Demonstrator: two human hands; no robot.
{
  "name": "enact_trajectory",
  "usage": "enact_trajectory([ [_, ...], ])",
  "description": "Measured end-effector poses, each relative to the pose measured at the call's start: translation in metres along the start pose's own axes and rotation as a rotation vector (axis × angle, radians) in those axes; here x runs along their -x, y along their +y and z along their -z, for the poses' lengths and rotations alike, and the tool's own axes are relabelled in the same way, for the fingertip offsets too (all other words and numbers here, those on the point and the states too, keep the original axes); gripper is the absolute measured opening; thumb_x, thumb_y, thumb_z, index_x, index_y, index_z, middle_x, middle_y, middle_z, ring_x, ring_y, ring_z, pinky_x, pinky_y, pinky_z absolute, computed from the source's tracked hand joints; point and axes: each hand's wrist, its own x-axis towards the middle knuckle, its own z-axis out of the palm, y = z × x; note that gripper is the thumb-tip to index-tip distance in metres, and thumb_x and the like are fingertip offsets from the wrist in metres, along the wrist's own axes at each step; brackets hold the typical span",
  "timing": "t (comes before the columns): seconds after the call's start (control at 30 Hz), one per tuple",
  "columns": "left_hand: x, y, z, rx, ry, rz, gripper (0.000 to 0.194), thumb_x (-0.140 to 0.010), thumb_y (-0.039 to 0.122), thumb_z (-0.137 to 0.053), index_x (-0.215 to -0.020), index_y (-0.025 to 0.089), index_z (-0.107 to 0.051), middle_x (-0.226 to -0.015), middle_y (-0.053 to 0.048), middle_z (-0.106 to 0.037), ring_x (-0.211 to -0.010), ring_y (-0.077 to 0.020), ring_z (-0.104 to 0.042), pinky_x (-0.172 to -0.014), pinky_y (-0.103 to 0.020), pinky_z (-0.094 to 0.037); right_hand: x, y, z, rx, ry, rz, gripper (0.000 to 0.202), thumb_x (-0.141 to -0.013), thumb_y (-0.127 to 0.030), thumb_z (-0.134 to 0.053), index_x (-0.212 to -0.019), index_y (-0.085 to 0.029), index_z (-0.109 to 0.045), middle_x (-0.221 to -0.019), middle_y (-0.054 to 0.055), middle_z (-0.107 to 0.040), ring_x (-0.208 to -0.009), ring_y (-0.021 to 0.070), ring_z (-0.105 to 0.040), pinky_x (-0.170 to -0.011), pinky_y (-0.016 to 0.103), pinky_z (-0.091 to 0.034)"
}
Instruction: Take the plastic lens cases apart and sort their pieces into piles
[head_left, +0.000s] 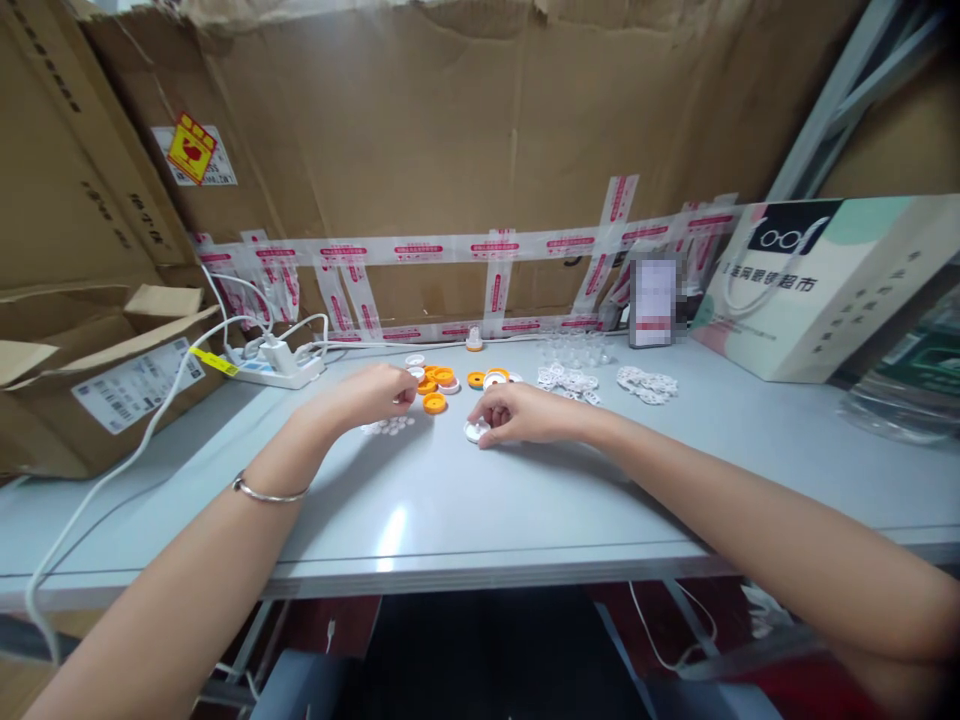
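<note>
My right hand (510, 412) grips a white round cap (474, 432) at its edge, low over the table. To the left, my left hand (382, 392) has its fingers curled and pressed together; whatever is in them is hidden. Under and beside it lie several small white pieces (390, 426). Between the hands is a loose pile of orange round caps (435, 403) and white ones. Just behind my right hand sit an orange ring (476, 380) and a white-and-orange cap (495, 378).
Clear plastic pieces (574, 350) and white flat cut-out parts (566, 382) lie behind my right forearm. A second white heap (647, 385) is further right. A phone (652, 302), paper bag (795, 285), power strip (281, 372) and open carton (97, 390) surround the table.
</note>
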Motion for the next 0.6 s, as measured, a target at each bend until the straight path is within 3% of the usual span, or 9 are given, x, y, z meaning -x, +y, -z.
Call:
enact_trajectory([
  [0.4,-0.0022,-0.0036,-0.0054,0.051,-0.083,-0.013,0.019,-0.069,0.018,-0.046,-0.069,0.020,-0.064,-0.069,-0.002,-0.064,-0.060,-0.0129,-0.053,-0.053,-0.021,-0.032,-0.0005,0.0026,-0.0002,0.015,-0.005,0.005,0.033,-0.067,-0.031,-0.064,-0.097,-0.017,-0.065,-0.079,0.004,-0.060,-0.068,0.0132,-0.053,-0.058,0.023,-0.038],
  [0.6,-0.0042,-0.0077,-0.0100,0.086,-0.029,-0.006,0.021,-0.070,0.016,-0.045,-0.074,0.020,-0.066,-0.073,-0.003,-0.066,-0.064,-0.0131,-0.056,-0.060,-0.021,-0.038,-0.0009,0.0029,-0.0002,0.006,-0.014,0.001,0.034,-0.067,-0.032,-0.064,-0.097,-0.016,-0.065,-0.079,0.004,-0.060,-0.068,0.0132,-0.053,-0.058,0.023,-0.038],
])
